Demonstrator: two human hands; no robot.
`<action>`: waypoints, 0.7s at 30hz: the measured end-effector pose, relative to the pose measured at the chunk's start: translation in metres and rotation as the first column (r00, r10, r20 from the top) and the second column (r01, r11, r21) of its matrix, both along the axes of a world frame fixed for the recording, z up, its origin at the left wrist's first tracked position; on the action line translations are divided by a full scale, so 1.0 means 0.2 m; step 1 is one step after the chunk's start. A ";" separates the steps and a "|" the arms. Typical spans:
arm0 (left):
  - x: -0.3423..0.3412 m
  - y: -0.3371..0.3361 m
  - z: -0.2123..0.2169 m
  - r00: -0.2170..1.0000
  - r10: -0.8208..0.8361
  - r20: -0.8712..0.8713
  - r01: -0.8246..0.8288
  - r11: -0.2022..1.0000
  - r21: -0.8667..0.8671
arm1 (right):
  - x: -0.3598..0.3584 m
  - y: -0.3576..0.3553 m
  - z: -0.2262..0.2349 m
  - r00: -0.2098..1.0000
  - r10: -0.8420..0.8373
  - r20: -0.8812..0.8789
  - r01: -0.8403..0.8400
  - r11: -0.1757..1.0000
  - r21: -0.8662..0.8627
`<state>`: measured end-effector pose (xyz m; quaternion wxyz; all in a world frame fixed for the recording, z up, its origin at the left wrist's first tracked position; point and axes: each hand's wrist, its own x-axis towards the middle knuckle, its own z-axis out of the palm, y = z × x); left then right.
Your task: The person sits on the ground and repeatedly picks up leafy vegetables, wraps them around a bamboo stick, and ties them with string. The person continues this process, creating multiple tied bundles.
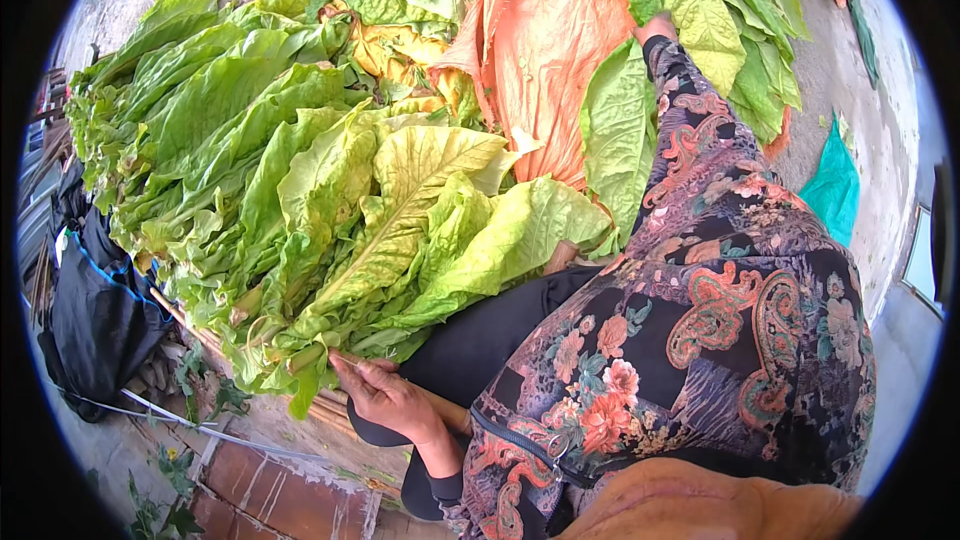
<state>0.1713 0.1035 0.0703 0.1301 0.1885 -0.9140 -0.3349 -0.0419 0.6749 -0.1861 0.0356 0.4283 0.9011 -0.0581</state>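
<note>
My left hand (388, 398) is at the stem ends of a thick row of broad green tobacco leaves (290, 160), just above a wooden pole (447, 410). Its thumb and fingers are pinched together; what lies between them is too small to make out. Yellowing leaves (420, 190) lie at the near end of this row. Stretched far forward, my right hand (656, 28) touches a second pile of green leaves (705, 25). Its fingers are mostly hidden there, so their grip cannot be told. One single broad leaf (618, 120) hangs down beside my right forearm.
Crumpled orange sheeting (550, 50) lies between the two leaf piles. A black bag (95, 305) with blue trim sits at the far left. Green cloth (833, 185) lies on the ground at right. Reddish-brown panels (265, 490) and weeds are at lower left.
</note>
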 end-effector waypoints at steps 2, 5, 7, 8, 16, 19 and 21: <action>0.00 0.00 0.01 1.000 -0.005 -0.007 0.005 1.000 0.009 | 0.00 0.02 0.00 0.994 0.104 -0.020 -0.106 0.986 -0.130; -0.03 0.00 -0.01 1.000 0.001 -0.022 0.000 0.997 0.080 | 0.08 -0.24 0.03 0.835 0.550 -0.025 -0.550 0.835 -0.006; -0.02 -0.03 -0.05 0.999 0.037 -0.035 -0.029 0.979 0.202 | 0.20 -0.47 0.28 0.618 0.732 0.287 -0.712 0.676 -0.191; -0.03 -0.04 -0.05 0.998 0.030 -0.047 -0.015 0.960 0.280 | 0.29 -0.48 0.29 0.559 0.769 0.311 -0.734 0.633 -0.246; -0.04 -0.07 -0.10 0.996 0.033 -0.082 -0.010 0.965 0.263 | 0.29 -0.69 0.33 0.662 0.727 -0.180 -0.748 0.655 -0.107; -0.04 -0.07 -0.09 0.995 0.015 -0.099 0.011 0.968 0.250 | 0.07 -0.83 0.09 0.702 0.708 -0.076 -0.707 0.706 0.044; -0.03 -0.05 -0.07 0.997 0.013 -0.076 0.004 0.974 0.225 | -0.02 -0.91 -0.09 0.771 0.634 0.065 -0.633 0.773 -0.025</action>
